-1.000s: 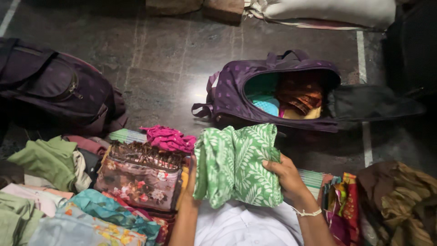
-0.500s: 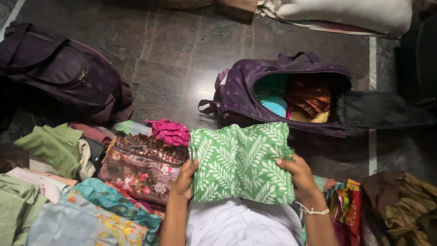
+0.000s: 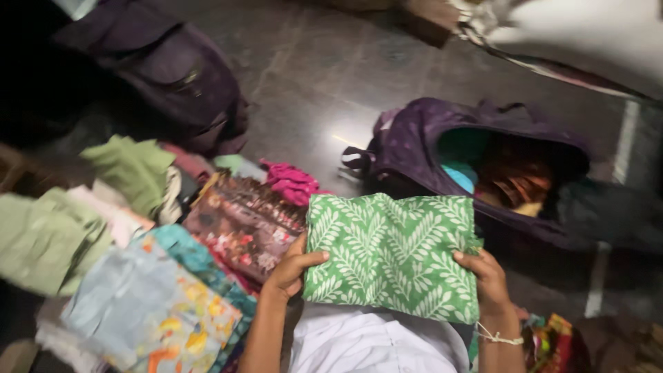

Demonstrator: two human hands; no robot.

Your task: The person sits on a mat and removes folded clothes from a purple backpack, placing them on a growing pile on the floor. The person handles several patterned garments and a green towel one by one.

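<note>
Dark stone floor (image 3: 311, 76) underneath everything, glossy, with one bright glare patch near the middle.

Purple duffel bag (image 3: 414, 148) at right, lying on the floor, top opening unzipped; teal and orange-brown folded cloth visible inside. Image blurred here, so finer detail not readable.

Dark purple backpack (image 3: 173, 69) at upper left, well apart from the duffel.

Heap of folded clothes (image 3: 138, 228) at left: olive green pieces, a floral brown piece, a pale blue piece with orange flowers, a magenta bundle (image 3: 291, 183) at the far edge of the heap.

White garment (image 3: 373, 342) at bottom centre, directly under the held item.

Green leaf-print folded cloth (image 3: 391, 255) at centre, held flat and level above the white garment, just in front of the duffel bag, not touching it.

Left hand (image 3: 293, 269) clamped on the cloth's left edge, thumb on top, fingers beneath.

Right hand (image 3: 487, 276) clamped on the cloth's right edge, thumb on top; white thread band at the wrist.
</note>
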